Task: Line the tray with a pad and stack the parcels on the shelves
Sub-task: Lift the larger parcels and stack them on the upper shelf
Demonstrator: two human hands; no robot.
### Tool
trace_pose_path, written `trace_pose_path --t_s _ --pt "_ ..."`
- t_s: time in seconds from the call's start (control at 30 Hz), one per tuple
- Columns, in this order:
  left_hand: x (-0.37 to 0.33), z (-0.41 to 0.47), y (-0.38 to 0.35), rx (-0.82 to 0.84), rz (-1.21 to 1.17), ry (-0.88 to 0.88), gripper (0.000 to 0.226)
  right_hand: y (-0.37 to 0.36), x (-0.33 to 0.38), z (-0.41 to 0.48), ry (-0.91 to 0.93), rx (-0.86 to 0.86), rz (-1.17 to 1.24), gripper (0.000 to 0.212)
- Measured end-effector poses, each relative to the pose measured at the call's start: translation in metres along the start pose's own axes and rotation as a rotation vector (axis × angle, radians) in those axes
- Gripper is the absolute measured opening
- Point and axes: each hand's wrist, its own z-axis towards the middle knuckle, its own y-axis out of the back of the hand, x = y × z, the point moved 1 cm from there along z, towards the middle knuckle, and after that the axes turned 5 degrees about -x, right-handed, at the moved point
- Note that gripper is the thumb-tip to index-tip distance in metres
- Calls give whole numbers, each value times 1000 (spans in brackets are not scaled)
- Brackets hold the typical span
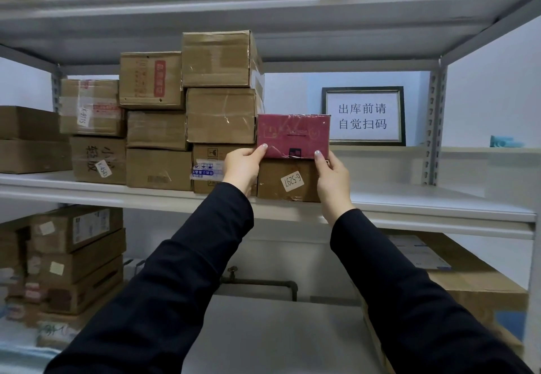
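Note:
A pink-red parcel (293, 135) wrapped in clear tape sits on top of a brown carton labelled 6-5297 (288, 182) on the middle shelf (424, 206). My left hand (243, 165) holds the pink parcel's lower left corner, thumb on its front. My right hand (332, 177) holds its lower right corner the same way. The parcel's left side touches the stack of brown cartons (221, 116). No tray or pad is in view.
Stacked brown cartons (155, 130) fill the left half of the middle shelf. A framed sign (363, 116) leans at the back right, with bare shelf in front of it. More cartons (76, 256) sit below left, a large box (468, 280) below right, and an upper shelf (263, 13) overhead.

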Motion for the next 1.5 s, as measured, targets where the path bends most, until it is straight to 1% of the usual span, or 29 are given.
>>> trace_pose_path --t_s 0.1,0.13,0.2,0.23,0.27,0.33,0.37,0.5,0.6,0.63,0.7,0.73,0.83,0.9,1.0,1.03,1.07,1.1,1.13,1.23,1.27,1.3,1.33,1.37,1.4,1.47,1.5 --pt "3 2 -3 4 4 11 29 1 1 1 -15 -7 -42 40" --pt "4 3 -3 1 -5 22 28 0 2 1 -26 -15 -56 49" --pt "5 7 -4 -2 -28 48 21 0 -3 4 -30 -25 -63 73" --pt "6 8 -4 -3 -32 61 16 1 -5 5 -31 -25 -63 74" --pt "6 10 -4 -6 -45 76 14 0 -4 6 -24 -21 -63 64" --pt "8 13 -4 -14 -71 113 13 1 -2 4 -14 -15 -100 27" --pt "9 14 -3 -17 -80 122 12 1 -2 5 -3 -24 -108 19" --pt "14 18 -4 -15 -112 139 5 0 -3 9 -8 -42 -88 17" --pt "15 21 -7 -19 -106 148 8 0 -3 12 -22 -46 -102 14" --pt "14 21 -7 -29 -99 147 8 0 -4 13 -26 -39 -111 22" --pt "11 19 -7 -56 -76 145 8 -1 -4 13 -47 -44 -111 50" --pt "11 19 -7 -71 -67 143 8 -1 -3 13 -50 -44 -111 57" --pt "11 18 -7 -104 -54 136 11 -2 -6 17 -76 -41 -121 62" --pt "11 17 -7 -120 -50 130 13 0 -5 17 -96 -36 -138 59" --pt "13 15 -10 -145 -20 90 14 3 1 11 -99 -20 -157 48" --pt "14 13 -10 -154 -4 68 12 5 -1 8 -98 -12 -160 42" --pt "16 10 -11 -164 13 50 11 7 -2 3 -95 -1 -166 33" --pt "17 7 -12 -174 31 30 15 9 -7 1 -92 13 -168 23" --pt "19 3 -13 -181 50 10 22 11 -8 -3 -97 32 -161 20" --pt "24 -9 -16 -183 95 -52 34 13 -17 -8 -119 82 -171 30" --pt "26 -13 -18 -178 97 -71 36 13 -17 -11 -123 78 -193 37" --pt "29 -15 -18 -176 86 -87 37 14 -20 -13 -128 56 -219 49" --pt "33 -18 -18 -179 73 -86 39 17 -19 -19 -139 12 -255 58" --pt "36 -20 -18 -199 57 -79 40 20 -19 -24 -136 -27 -274 60" --pt "39 -24 -18 -229 40 -64 40 22 -19 -30 -124 -51 -279 57" --pt "44 -33 -18 -273 -39 -2 35 29 -20 -39 -140 -78 -259 46" --pt "46 -39 -19 -270 -101 42 32 32 -21 -44 -163 -89 -256 40"
